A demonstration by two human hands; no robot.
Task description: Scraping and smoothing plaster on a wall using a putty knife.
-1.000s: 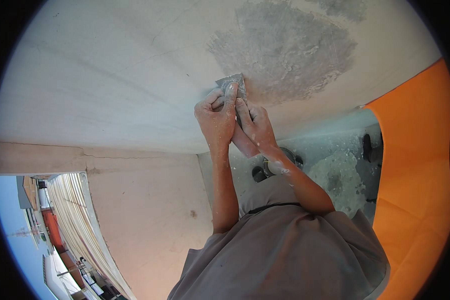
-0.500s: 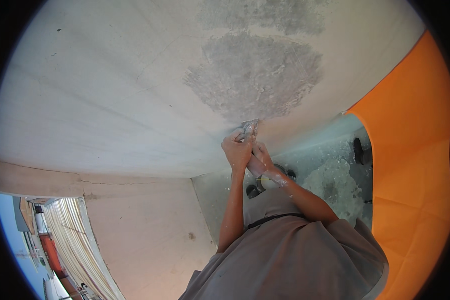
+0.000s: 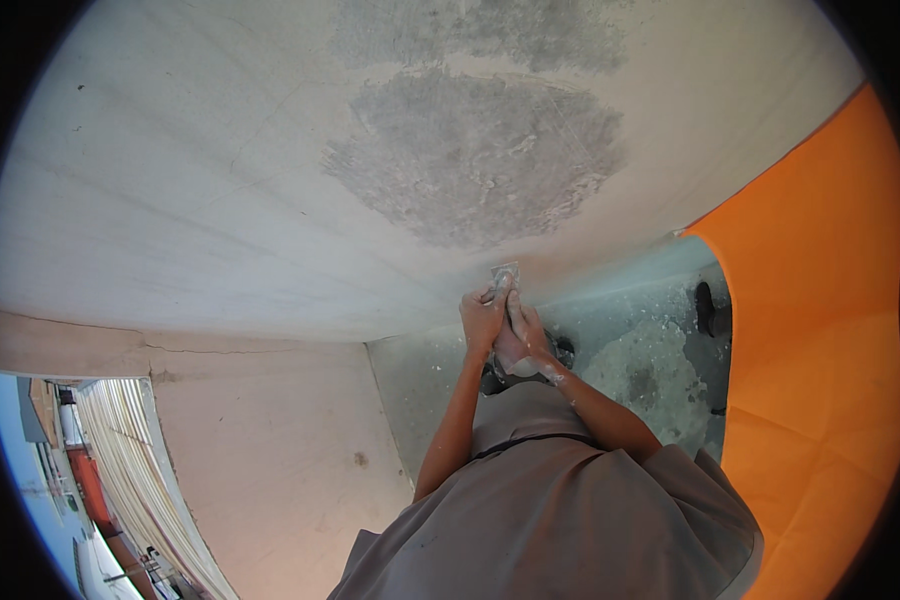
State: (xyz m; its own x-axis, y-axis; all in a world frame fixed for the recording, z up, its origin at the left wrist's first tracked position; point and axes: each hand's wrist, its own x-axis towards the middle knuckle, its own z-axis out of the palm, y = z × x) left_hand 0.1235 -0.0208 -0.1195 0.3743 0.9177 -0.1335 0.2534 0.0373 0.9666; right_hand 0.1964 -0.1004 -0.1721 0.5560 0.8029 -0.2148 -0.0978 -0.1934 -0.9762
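Both of my hands are together low in front of a pale wall (image 3: 240,220). Beyond the fingertips shows a flat scraper blade (image 3: 506,270), grey and smeared with white. My left hand (image 3: 482,318) is closed, its fingers wrapped round the scraper. Right beside it, my right hand (image 3: 523,330) is closed on the scraper too, its fingers pressed along the back of the blade. The handle is hidden by the hands. White dust marks the hands and right wrist. A rough grey scraped patch (image 3: 480,150) lies on the wall above the blade.
Another grey patch (image 3: 480,30) is higher on the wall. An orange sheet (image 3: 810,330) hangs at the right. White flakes and dust litter the greenish floor (image 3: 620,340). A dark shoe (image 3: 708,310) shows beside the sheet. A side wall (image 3: 270,430) stands at the left.
My hands and the scraper have moved down, away from the lower edge of the grey patch. The view has shifted slightly to the right.
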